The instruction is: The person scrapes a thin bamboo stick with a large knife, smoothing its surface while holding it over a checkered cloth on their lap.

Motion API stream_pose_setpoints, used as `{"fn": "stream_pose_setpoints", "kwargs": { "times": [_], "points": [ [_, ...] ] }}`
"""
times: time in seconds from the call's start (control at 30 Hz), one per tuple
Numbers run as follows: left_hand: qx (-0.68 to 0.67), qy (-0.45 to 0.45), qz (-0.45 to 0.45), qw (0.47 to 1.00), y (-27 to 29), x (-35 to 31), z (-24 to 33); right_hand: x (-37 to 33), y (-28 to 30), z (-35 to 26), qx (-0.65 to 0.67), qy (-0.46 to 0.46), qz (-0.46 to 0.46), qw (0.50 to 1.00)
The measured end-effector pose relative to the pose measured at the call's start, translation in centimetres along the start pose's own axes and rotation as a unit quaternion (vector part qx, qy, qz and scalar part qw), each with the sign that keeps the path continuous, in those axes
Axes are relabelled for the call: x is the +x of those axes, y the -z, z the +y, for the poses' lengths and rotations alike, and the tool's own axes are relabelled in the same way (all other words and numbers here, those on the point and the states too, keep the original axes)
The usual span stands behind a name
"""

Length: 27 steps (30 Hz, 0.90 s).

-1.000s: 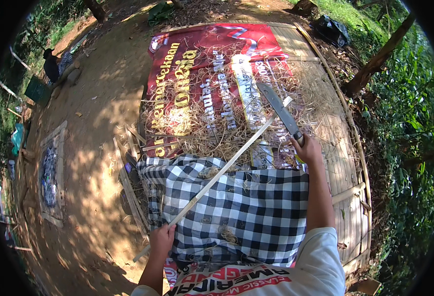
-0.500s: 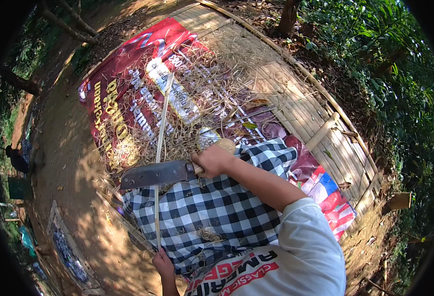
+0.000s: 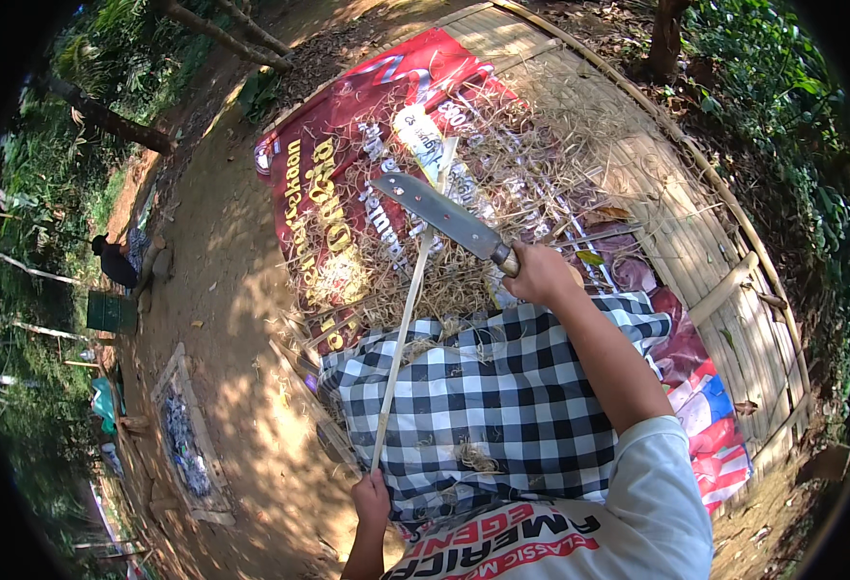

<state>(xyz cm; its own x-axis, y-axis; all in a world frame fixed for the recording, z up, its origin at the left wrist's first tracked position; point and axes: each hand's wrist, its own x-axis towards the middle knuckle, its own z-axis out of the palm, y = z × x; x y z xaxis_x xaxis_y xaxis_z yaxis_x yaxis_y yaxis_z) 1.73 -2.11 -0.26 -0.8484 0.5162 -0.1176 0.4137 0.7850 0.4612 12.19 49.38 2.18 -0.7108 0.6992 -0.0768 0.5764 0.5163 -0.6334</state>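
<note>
In my right hand is the wooden handle of a broad-bladed machete, its dark blade pointing away and to the left. The blade crosses a long, pale bamboo strip toward the strip's far end; whether the edge bites into it I cannot tell. My left hand is closed on the near end of this strip, low in the view. Across my lap lies a black-and-white checked cloth with a few curled shavings on it.
A red printed banner strewn with thin shavings covers much of a bamboo-slat platform. At left, a person sits beyond the dirt ground, near a green box. A framed ash-filled patch is at lower left.
The machete has moved away from me along the bamboo strip, from the cloth's edge toward the far end, and its tip has swung farther away. My view has turned left.
</note>
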Motion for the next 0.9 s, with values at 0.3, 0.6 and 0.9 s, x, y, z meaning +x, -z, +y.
{"fn": "stream_pose_setpoints", "kwargs": {
  "times": [0.3,0.6,0.9],
  "points": [
    [0.001,-0.011,0.024,1.000,0.1,-0.3,1.3,-1.2,-3.1,-2.0,-0.155,0.279,-0.166,0.933],
    [-0.114,0.047,-0.023,0.992,0.5,0.1,0.8,1.8,0.0,1.4,0.036,-0.055,0.072,0.995],
    [-0.251,0.162,-0.195,0.934,2.9,1.8,0.4,-0.3,0.2,-1.0,-0.035,0.010,0.025,0.999]
  ]
}}
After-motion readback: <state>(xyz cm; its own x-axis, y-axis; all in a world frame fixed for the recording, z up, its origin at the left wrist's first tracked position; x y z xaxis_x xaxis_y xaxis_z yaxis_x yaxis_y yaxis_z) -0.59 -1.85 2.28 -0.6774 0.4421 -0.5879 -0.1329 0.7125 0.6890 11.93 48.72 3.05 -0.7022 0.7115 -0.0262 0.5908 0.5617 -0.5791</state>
